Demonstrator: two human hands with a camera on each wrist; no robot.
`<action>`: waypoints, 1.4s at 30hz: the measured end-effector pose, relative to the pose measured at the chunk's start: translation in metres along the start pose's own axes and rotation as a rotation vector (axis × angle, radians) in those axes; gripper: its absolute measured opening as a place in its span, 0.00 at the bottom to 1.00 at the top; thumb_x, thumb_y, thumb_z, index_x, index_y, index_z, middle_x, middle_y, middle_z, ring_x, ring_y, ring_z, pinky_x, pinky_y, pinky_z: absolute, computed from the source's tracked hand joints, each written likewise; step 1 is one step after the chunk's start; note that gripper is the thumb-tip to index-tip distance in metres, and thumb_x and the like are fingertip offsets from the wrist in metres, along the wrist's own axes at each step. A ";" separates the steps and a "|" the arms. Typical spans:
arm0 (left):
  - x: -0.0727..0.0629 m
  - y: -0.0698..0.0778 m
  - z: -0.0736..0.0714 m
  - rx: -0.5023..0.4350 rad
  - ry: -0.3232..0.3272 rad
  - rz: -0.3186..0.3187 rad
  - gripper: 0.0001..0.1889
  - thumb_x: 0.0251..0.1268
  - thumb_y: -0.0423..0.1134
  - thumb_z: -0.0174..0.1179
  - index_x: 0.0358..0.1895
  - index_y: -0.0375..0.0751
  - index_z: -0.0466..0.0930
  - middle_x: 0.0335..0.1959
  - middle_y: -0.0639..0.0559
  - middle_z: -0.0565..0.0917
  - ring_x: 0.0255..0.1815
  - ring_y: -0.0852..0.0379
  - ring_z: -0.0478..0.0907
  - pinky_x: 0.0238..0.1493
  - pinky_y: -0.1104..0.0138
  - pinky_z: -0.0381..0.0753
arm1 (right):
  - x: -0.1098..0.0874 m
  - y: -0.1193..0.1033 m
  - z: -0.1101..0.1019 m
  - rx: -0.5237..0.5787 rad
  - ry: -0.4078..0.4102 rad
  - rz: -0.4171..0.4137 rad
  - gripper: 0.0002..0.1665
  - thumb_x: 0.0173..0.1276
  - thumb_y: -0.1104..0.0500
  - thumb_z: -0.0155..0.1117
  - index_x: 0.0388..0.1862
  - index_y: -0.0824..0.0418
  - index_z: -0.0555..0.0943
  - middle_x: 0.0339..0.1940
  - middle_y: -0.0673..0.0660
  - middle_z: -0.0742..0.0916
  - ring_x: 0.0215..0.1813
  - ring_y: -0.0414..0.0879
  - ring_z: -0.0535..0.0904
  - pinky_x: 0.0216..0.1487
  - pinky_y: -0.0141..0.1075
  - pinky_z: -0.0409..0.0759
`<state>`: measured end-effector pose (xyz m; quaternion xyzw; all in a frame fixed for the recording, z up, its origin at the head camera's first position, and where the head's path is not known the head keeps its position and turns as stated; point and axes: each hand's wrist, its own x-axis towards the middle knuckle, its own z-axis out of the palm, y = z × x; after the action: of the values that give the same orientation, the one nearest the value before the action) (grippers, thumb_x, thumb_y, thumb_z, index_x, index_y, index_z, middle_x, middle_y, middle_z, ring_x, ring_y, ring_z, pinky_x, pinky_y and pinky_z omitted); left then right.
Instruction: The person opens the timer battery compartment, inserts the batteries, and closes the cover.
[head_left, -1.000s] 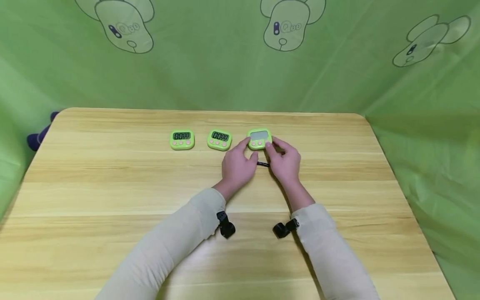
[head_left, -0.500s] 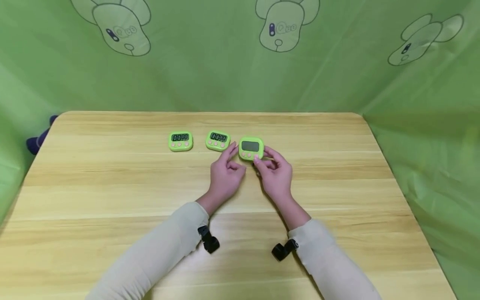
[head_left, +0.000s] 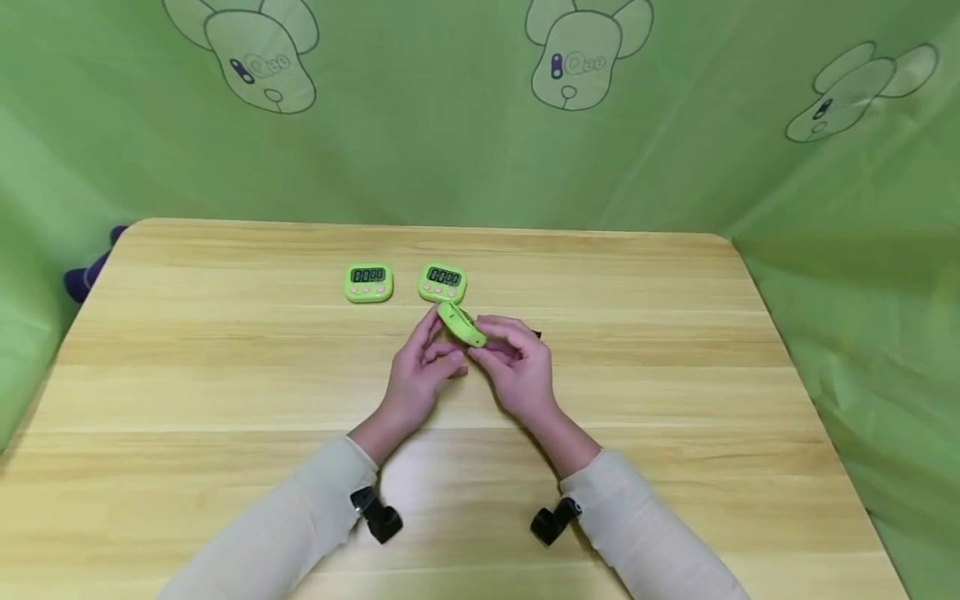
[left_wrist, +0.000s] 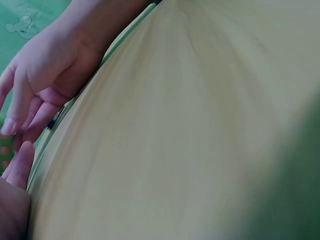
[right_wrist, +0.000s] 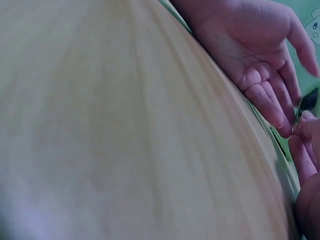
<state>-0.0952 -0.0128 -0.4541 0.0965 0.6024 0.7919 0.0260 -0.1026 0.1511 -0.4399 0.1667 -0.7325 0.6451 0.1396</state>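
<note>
Far on the table [head_left: 225, 375], left timer [head_left: 368, 283] and right timer [head_left: 442, 282] seem done, showing zeros; my right hand [head_left: 522, 377] pinches the third timer [head_left: 461, 325], probably pending, left hand [head_left: 411, 382] loosely spread.

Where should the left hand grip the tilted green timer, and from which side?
Probably its upper-left end in the head view, coming from the left: the green timer is tilted, showing its narrow edge, the right hand holds its lower-right end, and the left hand is nearest the other end.
</note>
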 end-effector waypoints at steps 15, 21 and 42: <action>-0.004 0.000 -0.009 0.123 0.144 -0.047 0.23 0.73 0.25 0.55 0.69 0.28 0.68 0.42 0.37 0.80 0.31 0.47 0.81 0.37 0.58 0.88 | -0.002 -0.014 0.003 0.059 0.003 0.165 0.22 0.60 0.82 0.60 0.55 0.82 0.76 0.45 0.73 0.85 0.45 0.66 0.84 0.48 0.41 0.86; -0.008 0.024 -0.001 0.167 0.140 -0.020 0.23 0.73 0.23 0.53 0.69 0.23 0.66 0.41 0.35 0.78 0.35 0.37 0.79 0.38 0.49 0.87 | 0.001 -0.015 0.007 -0.034 0.014 0.197 0.19 0.59 0.74 0.73 0.50 0.77 0.82 0.35 0.69 0.87 0.36 0.58 0.84 0.39 0.34 0.87; -0.003 0.011 0.000 0.168 0.136 -0.006 0.24 0.67 0.17 0.54 0.66 0.21 0.68 0.36 0.34 0.78 0.34 0.32 0.80 0.34 0.51 0.87 | 0.011 -0.021 0.004 -0.028 0.008 0.306 0.14 0.56 0.78 0.72 0.43 0.79 0.83 0.31 0.72 0.85 0.29 0.41 0.79 0.31 0.25 0.82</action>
<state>-0.0917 -0.0157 -0.4439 0.0425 0.6674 0.7432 -0.0208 -0.1038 0.1439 -0.4164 0.0486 -0.7577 0.6492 0.0451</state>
